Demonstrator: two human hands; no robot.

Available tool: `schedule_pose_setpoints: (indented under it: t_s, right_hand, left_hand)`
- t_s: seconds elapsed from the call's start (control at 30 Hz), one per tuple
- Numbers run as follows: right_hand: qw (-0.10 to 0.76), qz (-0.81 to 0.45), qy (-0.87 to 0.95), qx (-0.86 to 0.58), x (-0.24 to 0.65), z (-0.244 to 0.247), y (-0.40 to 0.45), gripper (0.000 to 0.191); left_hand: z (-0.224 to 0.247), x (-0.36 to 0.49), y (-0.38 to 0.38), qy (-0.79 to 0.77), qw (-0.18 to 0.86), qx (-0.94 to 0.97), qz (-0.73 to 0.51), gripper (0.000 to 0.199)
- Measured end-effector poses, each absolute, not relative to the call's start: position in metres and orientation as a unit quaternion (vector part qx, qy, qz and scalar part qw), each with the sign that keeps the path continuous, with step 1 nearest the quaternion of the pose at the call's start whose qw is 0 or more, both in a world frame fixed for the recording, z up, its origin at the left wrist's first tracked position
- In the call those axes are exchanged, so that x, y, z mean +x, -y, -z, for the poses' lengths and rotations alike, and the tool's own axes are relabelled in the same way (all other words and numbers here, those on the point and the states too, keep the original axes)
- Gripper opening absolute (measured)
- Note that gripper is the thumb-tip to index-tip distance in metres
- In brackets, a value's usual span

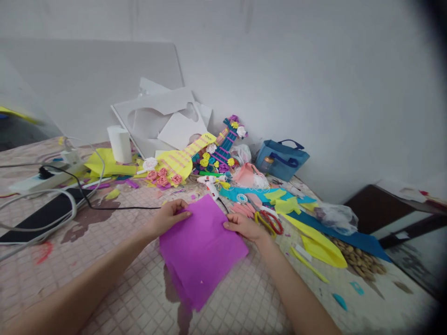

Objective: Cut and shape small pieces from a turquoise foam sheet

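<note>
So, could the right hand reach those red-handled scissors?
Probably yes: the red-handled scissors lie close beside the right hand, seemingly uncovered, though it might need to release the purple sheet.

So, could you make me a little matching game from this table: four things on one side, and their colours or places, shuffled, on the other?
Things:
1. Square sheet
2. Bag
3. Roll
4. Front guitar shape

Descriptions:
A. White, standing upright on the left side of the table
B. Yellow, with pink flowers
C. Blue, with dark handles, near the wall
D. Purple, held by the left hand and right hand

Right pairs: 1-D, 2-C, 3-A, 4-B
</note>
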State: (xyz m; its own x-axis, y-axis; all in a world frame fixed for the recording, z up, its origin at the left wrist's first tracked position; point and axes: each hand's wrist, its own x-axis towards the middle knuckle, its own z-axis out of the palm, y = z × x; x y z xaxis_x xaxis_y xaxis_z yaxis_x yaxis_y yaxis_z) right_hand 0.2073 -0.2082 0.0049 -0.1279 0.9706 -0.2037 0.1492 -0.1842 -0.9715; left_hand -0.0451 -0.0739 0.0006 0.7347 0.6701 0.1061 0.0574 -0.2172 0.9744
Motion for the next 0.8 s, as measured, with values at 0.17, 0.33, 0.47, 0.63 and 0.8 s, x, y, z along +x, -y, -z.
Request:
schedule_pose_setpoints:
  t_s: [0.17, 0.33, 0.47, 0.63, 0.8]
  right_hand:
    - [0.396, -0.510, 0.505, -0.573, 0.203, -0.009, 0.205, 0.043]
    - [0.422, -0.473, 0.516, -0.575, 0.204, -0.007, 0.205, 0.041]
    - [0.428, -0.516, 0.520, -0.529, 0.203, -0.005, 0.207, 0.036]
    - [0.426, -0.580, 0.511, -0.470, 0.199, -0.004, 0.209, 0.037]
    - [0.415, -0.531, 0.492, -0.550, 0.202, -0.009, 0.211, 0.028]
  left_hand:
    - [0.008, -0.043, 0.064, -0.274, 0.536, 0.744, -0.291, 0.031]
    - [0.006, -0.044, 0.065, -0.265, 0.549, 0.737, -0.292, 0.032]
    - [0.000, -0.045, 0.070, -0.227, 0.580, 0.728, -0.285, 0.032]
    - [-0.001, -0.044, 0.074, -0.181, 0.611, 0.720, -0.277, 0.032]
    - [0.002, -0.043, 0.072, -0.196, 0.592, 0.718, -0.310, 0.033]
